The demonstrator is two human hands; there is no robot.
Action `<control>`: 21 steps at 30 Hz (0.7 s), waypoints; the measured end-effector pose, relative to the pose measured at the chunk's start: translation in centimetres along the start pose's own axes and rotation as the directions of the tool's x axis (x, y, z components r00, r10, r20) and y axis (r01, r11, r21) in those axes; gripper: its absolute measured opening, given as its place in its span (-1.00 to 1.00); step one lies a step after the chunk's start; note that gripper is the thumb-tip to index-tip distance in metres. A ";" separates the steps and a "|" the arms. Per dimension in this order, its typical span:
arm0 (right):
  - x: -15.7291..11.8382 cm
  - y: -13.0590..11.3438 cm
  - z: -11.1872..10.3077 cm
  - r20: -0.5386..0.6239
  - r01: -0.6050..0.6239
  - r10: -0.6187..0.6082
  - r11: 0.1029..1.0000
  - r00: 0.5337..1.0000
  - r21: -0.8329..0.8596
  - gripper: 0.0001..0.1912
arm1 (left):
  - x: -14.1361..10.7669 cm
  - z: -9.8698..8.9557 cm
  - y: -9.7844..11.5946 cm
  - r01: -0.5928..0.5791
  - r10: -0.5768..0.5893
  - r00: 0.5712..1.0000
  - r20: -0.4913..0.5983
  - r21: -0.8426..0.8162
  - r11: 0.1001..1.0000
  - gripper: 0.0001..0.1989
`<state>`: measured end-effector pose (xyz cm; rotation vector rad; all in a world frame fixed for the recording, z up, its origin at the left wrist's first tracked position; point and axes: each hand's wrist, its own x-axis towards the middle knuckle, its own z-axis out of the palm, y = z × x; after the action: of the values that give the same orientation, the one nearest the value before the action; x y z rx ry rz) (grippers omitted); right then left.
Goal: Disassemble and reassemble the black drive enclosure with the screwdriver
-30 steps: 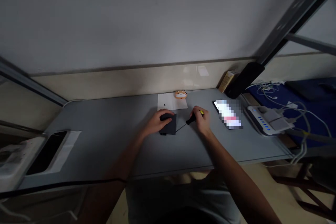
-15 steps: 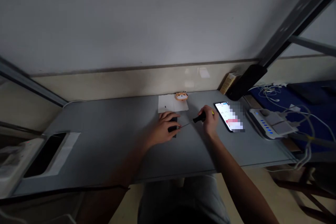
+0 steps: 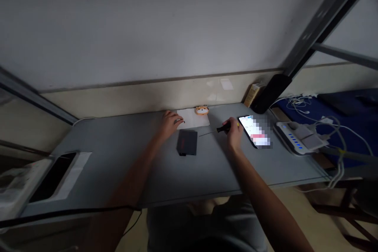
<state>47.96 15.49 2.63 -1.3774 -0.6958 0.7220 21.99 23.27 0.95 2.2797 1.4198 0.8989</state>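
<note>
A small dark rectangular device (image 3: 187, 142) lies flat on the grey table (image 3: 124, 157), with nothing touching it. My left hand (image 3: 170, 122) has reached to the far edge, its fingertips at the left side of a white paper sheet (image 3: 193, 118) where a tiny dark speck lies. My right hand (image 3: 234, 132) grips a screwdriver (image 3: 222, 128) with a black handle and yellow end; its thin shaft points left toward the device, above the tabletop.
A small orange animal figure (image 3: 202, 110) sits on the paper's far edge. A lit phone (image 3: 254, 130) lies right of my right hand. A power strip (image 3: 295, 138) with cables is at the right; a dark phone-like slab on white packaging (image 3: 59, 173) is at the left.
My left hand left the dark device and reached back to the white paper. My right hand with the screwdriver drew its tip away from the device.
</note>
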 end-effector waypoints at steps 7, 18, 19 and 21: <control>-0.1 0.3 0.1 0.004 0.003 -0.003 1.000 1.000 0.015 -0.51 | -0.2 0.3 -0.1 -0.018 0.019 0.998 0.056 -0.024 1.000 -0.81; 0.5 0.3 -0.5 -0.009 0.034 -0.034 0.999 0.999 0.005 -0.56 | -6.3 -1.3 3.0 -0.007 0.061 0.970 0.235 -0.223 0.975 -0.65; 0.4 0.1 -0.5 -0.038 0.010 -0.009 1.000 0.999 0.017 -0.59 | -6.7 -1.2 3.3 -0.001 0.052 0.969 0.240 -0.208 0.978 -0.62; 0.2 -0.4 -0.6 -0.099 -0.015 0.018 0.999 0.995 0.034 -0.63 | -7.2 -0.8 3.9 0.041 -0.006 0.974 0.227 -0.151 0.988 -0.53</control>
<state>48.58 15.27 2.97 -1.3806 -0.5922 0.6707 21.86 15.10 1.26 2.1660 1.2328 0.6908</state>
